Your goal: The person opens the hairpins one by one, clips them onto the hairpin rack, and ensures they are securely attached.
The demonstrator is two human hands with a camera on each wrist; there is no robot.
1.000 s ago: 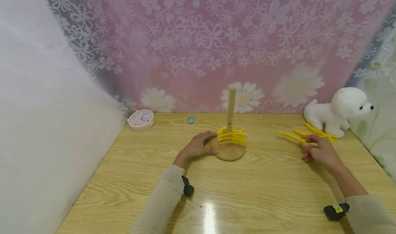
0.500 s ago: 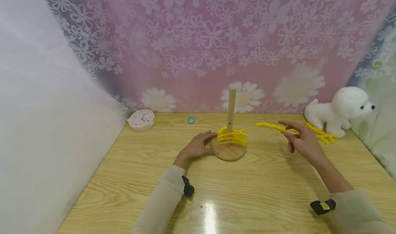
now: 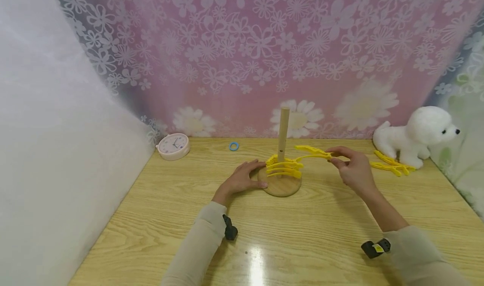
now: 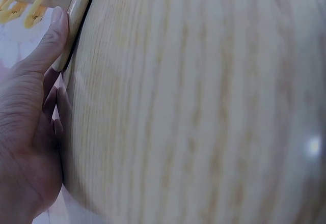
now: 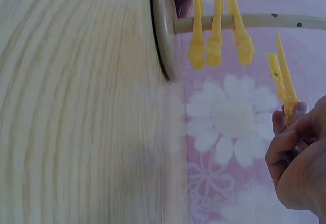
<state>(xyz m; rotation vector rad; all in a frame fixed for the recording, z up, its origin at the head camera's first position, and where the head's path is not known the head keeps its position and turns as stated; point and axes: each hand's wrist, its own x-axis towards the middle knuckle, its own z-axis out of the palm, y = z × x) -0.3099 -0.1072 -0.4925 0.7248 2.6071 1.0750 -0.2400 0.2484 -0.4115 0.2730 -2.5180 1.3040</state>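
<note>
While the left hand (image 3: 242,179) holds the left rim of a round wooden base (image 3: 281,189), its thumb on the near side and its fingers farther back, the right hand (image 3: 355,170) pinches a yellow clip (image 3: 323,155) between thumb and fingertips. That clip is in the air just right of the upright wooden post (image 3: 283,130), its two arms spread apart and pointing left; the right wrist view shows it apart from the post. Three yellow clips (image 5: 214,56) straddle the lower part of the post, one above another, over the base. The grip of the left hand is closed on the base, though some of its fingertips are hidden. Toward the far right of the wooden surface (image 3: 310,223), loose yellow clips (image 3: 402,168) lie crossed in front of a white plush dog (image 3: 431,122); their number is hard to tell. A pale pink clock (image 3: 173,146) lies at the far left, with a blue ring (image 3: 230,146) between it and the post. Pink flowered cloth (image 3: 245,67) hangs behind.
</note>
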